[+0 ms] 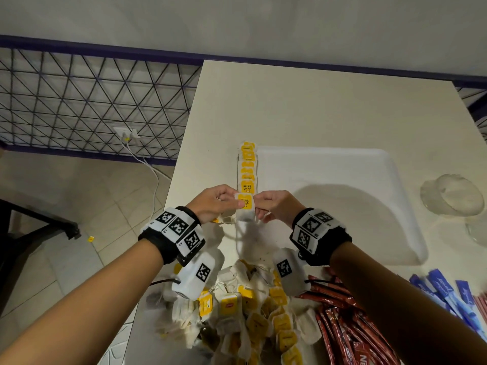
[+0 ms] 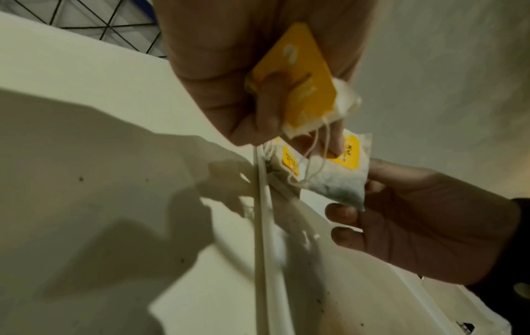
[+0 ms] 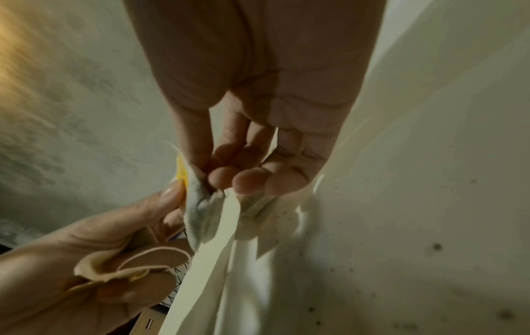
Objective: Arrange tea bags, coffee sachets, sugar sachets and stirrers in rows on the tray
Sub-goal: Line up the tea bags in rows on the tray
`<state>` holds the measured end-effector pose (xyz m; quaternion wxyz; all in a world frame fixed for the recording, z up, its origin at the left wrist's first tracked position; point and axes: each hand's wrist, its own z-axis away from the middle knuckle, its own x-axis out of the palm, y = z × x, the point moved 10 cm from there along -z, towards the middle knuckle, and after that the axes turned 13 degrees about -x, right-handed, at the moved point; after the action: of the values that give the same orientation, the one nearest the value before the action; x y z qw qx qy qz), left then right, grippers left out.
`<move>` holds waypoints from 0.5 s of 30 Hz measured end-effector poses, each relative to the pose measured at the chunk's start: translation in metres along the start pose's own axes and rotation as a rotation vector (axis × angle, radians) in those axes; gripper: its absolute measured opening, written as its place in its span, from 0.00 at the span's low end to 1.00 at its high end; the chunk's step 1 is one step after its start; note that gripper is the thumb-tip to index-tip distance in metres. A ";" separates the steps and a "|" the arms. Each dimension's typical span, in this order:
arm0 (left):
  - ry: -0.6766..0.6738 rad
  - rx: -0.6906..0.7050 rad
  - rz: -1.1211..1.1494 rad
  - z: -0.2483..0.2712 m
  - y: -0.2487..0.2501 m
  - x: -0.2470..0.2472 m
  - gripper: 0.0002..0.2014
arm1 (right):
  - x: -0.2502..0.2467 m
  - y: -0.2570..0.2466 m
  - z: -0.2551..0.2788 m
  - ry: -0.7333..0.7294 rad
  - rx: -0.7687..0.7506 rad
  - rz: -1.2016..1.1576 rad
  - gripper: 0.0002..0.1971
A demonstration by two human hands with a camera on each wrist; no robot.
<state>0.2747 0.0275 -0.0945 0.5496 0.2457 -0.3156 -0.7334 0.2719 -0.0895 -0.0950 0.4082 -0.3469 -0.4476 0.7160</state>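
Both forearms reach forward, wrists banded, and the left hand (image 1: 214,204) and right hand (image 1: 274,206) meet fingertip to fingertip — each apparently pinching one tea bag (image 1: 245,208) between them.

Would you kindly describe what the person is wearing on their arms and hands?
Both forearms are bare, with no sleeves or gloves. Each wrist carries a black band ringed with white square tiles printed with black coded markers. Under each wrist hangs a white camera housing bearing another marker, with a thin black cable. The left hand seems to wear a small ring.
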 end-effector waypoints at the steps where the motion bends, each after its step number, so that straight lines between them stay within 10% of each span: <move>1: 0.013 -0.005 0.014 -0.002 -0.002 -0.001 0.10 | 0.000 0.000 0.001 -0.002 0.003 -0.011 0.11; 15: 0.246 -0.005 -0.169 -0.018 0.003 -0.016 0.11 | -0.021 -0.006 -0.022 0.091 -0.082 0.413 0.11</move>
<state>0.2936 0.0384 -0.1041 0.5212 0.3582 -0.2222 -0.7420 0.3014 -0.0989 -0.0940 0.2578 -0.4795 -0.3769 0.7494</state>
